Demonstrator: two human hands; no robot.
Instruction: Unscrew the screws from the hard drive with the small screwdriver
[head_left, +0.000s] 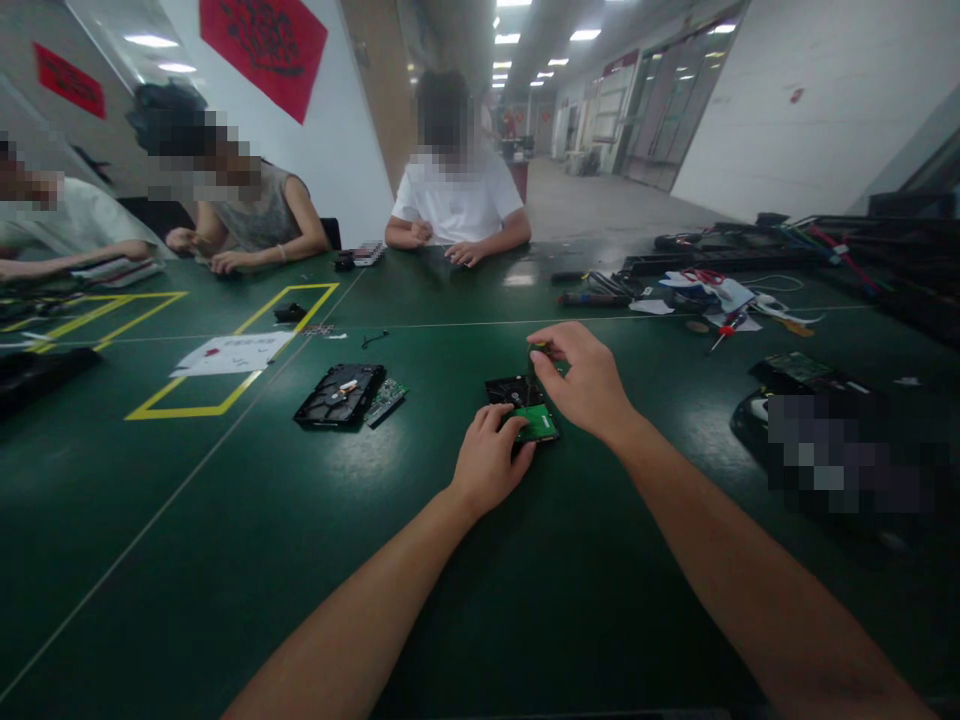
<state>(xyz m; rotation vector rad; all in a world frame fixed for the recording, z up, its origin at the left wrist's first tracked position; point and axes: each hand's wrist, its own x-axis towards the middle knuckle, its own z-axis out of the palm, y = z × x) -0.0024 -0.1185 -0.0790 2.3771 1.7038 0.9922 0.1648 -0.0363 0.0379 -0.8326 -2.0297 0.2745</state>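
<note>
A hard drive (514,392) with a green circuit board (537,424) on it lies flat on the table in front of me. My left hand (491,455) is closed on the drive's left and near side, fingertips against the board. Over the drive's far right corner, my right hand (577,375) pinches what looks like a small screwdriver (541,347) with a dark and yellow handle; its tip is hard to make out. To the left lie another black drive casing (341,394) and a loose circuit board (386,400) touching its right side.
Right of my arm is a dark bulky object (757,430), partly blurred, with a circuit board (799,370) behind it. Cables, papers and a red screwdriver (724,332) lie farther back. A white paper sheet (232,354) rests across yellow tape at left. Several people sit opposite.
</note>
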